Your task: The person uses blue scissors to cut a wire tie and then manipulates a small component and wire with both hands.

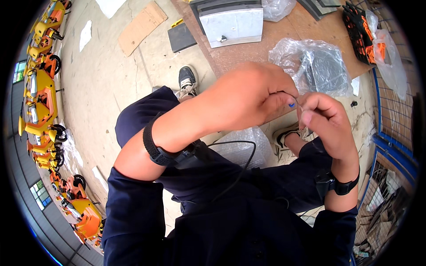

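Note:
My left hand (253, 93) is closed, its thumb and fingers pinched together in front of my knees. A small blue bit (291, 105) shows by its thumb. Facing it, my right hand (329, 122) pinches at nearly the same spot, the fingertips of both hands almost meeting. Between them is something thin, too small to make out. Beyond my hands, a dark flat item in clear plastic wrap (326, 71) lies on a brown board (230, 56). A silvery metal box (233, 27) with a small lock-like fitting stands farther back on that board.
Bubble wrap (244, 144) lies between my feet. At the right are a black crate (355, 33) with orange items and a blue-framed mesh cage (390, 102). Cardboard (143, 27) and a dark flat panel (182, 37) lie on the floor. Yellow-orange scooters (44, 95) line the left.

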Demonstrator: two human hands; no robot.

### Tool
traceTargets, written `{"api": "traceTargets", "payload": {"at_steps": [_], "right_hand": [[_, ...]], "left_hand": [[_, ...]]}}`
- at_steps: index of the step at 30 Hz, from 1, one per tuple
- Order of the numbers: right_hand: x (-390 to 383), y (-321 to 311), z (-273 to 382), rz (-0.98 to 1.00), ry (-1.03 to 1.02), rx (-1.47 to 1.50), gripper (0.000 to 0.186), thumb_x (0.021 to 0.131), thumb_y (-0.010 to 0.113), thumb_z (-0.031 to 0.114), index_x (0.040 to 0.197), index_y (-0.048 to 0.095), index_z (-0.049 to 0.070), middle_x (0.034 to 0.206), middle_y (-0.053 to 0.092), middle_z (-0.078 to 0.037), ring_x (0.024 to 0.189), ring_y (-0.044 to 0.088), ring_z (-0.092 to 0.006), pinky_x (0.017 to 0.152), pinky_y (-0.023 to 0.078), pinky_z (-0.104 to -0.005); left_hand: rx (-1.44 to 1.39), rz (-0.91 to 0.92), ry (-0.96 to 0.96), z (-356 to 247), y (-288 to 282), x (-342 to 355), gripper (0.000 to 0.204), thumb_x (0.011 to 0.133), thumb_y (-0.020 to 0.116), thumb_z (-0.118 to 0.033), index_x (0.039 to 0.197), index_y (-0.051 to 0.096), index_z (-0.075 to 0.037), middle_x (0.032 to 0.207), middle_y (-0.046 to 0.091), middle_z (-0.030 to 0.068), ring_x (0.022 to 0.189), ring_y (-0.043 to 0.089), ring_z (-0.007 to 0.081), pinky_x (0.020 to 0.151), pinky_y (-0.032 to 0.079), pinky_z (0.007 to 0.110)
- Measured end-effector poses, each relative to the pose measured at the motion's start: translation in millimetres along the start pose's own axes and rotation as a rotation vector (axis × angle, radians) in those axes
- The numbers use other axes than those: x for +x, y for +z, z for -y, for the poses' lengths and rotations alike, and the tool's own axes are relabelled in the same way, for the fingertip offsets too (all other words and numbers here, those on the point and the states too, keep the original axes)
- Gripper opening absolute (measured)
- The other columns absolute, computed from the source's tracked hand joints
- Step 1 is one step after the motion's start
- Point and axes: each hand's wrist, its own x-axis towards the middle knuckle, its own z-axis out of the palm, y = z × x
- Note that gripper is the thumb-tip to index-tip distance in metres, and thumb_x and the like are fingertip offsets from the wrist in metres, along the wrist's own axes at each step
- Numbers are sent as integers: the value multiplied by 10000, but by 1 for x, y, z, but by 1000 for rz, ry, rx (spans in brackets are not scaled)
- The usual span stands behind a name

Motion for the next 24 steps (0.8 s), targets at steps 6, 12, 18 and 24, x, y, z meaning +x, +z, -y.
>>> {"api": "traceTargets", "payload": {"at_steps": [6, 12, 18, 24], "right_hand": [[4, 1, 6, -17, 11, 180, 127, 930, 583, 134, 925, 587, 7, 797, 616, -38, 630, 506, -55, 593, 436, -211], [4, -9, 7, 30, 153, 348, 153, 931, 589, 156, 935, 596, 4, 770, 582, 2, 618, 472, -51, 584, 411, -207], [4, 1, 6, -217, -124, -162, 104, 922, 608, 119, 937, 618, 17, 780, 570, 25, 704, 490, -34, 647, 403, -192], [0, 2, 7, -339, -357, -358, 63, 927, 595, 68, 944, 616, 12, 839, 580, 22, 749, 493, -30, 677, 399, -186]], "left_hand": [[148, -123, 120, -3, 0, -1, 167, 797, 678, -36, 953, 719, -79, 788, 663, 89, 685, 632, 244, 592, 498, 295], [258, -186, 178, -4, 6, -4, 187, 768, 702, -45, 951, 722, -79, 772, 660, 90, 665, 630, 260, 548, 490, 306], [13, -85, -108, -12, 3, -1, 105, 836, 689, -65, 937, 703, -41, 631, 598, 57, 534, 543, 128, 483, 405, 245], [-19, -85, -190, -16, 2, -1, 69, 859, 683, -69, 914, 693, -29, 588, 569, 30, 493, 459, 54, 470, 370, 221]]}}
